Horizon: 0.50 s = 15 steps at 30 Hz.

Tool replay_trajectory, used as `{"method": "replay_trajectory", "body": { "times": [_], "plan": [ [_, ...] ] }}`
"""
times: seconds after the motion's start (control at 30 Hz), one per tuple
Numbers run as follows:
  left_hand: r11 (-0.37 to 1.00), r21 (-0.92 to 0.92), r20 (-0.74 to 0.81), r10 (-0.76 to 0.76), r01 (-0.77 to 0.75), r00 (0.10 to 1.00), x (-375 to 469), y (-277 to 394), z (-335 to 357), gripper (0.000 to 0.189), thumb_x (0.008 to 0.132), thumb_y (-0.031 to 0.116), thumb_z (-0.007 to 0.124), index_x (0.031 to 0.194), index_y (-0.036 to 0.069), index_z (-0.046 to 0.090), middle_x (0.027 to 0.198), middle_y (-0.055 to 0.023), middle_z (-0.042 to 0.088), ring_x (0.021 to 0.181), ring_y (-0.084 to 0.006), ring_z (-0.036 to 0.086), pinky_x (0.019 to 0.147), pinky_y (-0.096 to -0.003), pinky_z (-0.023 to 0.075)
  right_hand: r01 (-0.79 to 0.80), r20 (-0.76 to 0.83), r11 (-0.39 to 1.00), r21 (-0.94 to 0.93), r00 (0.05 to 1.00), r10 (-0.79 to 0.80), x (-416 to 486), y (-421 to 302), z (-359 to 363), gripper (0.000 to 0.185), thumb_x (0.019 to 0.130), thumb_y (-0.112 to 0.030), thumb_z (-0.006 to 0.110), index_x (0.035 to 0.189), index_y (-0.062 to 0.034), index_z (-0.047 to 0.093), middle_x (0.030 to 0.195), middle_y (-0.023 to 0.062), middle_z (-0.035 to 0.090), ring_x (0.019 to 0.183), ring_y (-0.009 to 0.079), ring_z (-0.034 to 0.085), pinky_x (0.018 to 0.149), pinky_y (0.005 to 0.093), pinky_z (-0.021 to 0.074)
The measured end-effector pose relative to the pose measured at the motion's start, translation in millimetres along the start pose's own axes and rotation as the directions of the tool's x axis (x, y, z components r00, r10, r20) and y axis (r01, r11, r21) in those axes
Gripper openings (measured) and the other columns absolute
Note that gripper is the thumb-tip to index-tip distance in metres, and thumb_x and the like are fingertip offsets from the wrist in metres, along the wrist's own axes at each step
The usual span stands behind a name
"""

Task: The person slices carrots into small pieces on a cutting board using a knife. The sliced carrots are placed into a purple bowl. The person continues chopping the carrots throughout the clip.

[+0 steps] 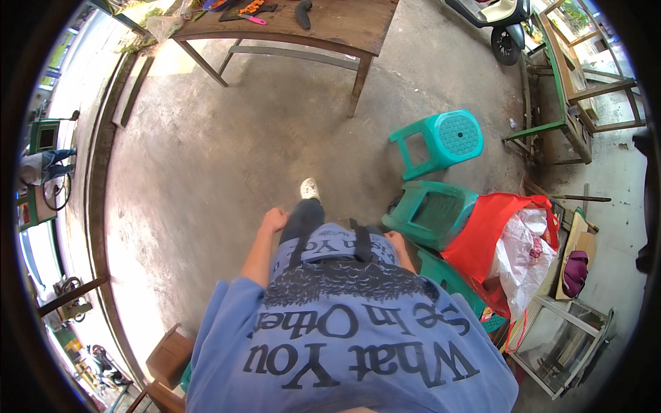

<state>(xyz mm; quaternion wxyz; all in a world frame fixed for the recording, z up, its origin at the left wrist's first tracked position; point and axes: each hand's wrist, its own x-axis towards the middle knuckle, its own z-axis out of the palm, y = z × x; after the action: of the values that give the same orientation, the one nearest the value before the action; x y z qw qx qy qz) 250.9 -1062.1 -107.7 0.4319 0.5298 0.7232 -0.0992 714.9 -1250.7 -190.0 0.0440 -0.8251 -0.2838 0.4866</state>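
My left hand [276,219] hangs beside my left thigh with its fingers curled in, and nothing shows in it. My right hand [396,241] is low at my right side, partly hidden by my blue printed shirt [361,330]. It is nearest to a green plastic stool [436,209]; whether it holds anything cannot be told. One pale shoe [309,189] is forward on the concrete floor [206,155]. Ahead stands a wooden table [330,36]. On it are a pink-handled knife [253,19], orange chopped pieces [251,7] on a dark board and a dark elongated object [303,14].
Another turquoise stool [459,134] stands ahead to the right. A red bag [480,227] with white plastic inside sits beside the stools. Further right are a green-edged wooden frame [557,77] and a glass-sided case [563,335]. A scooter [503,36] is at the back. A cardboard box [169,356] lies left.
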Motion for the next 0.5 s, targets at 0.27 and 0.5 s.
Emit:
{"method": "replay_trajectory", "body": {
  "times": [0.27, 0.5],
  "plan": [
    [1.0, -0.026, 0.136, 0.005, -0.002, 0.991, 67, -49, -132, 0.044, 0.097, 0.04, 0.061, 0.089, 0.001, 0.081, 0.085, -0.0182, 0.079, 0.09, -0.0334, 0.077, 0.086, -0.0449, 0.0576, 0.203, -0.178, 0.967, 0.156, 0.968, -0.174, 47, -274, -16, 0.037, 0.098, -0.035, 0.066, 0.111, -0.0018, 0.072, 0.087, 0.0159, 0.077, 0.072, 0.0255, 0.076, 0.072, 0.041, 0.0588],
    [1.0, -0.007, 0.18, -0.02, 0.021, 0.983, 130, -32, -202, 0.04, 0.095, 0.039, 0.072, 0.088, 0.0, 0.079, 0.084, -0.0181, 0.077, 0.084, -0.0299, 0.076, 0.081, -0.0424, 0.0578, 0.256, -0.039, 0.945, 0.202, 0.967, -0.254, 63, -431, 11, 0.035, 0.099, -0.036, 0.065, 0.11, -0.0037, 0.073, 0.082, 0.0134, 0.076, 0.075, 0.0247, 0.075, 0.073, 0.0413, 0.0573]
  ]
}}
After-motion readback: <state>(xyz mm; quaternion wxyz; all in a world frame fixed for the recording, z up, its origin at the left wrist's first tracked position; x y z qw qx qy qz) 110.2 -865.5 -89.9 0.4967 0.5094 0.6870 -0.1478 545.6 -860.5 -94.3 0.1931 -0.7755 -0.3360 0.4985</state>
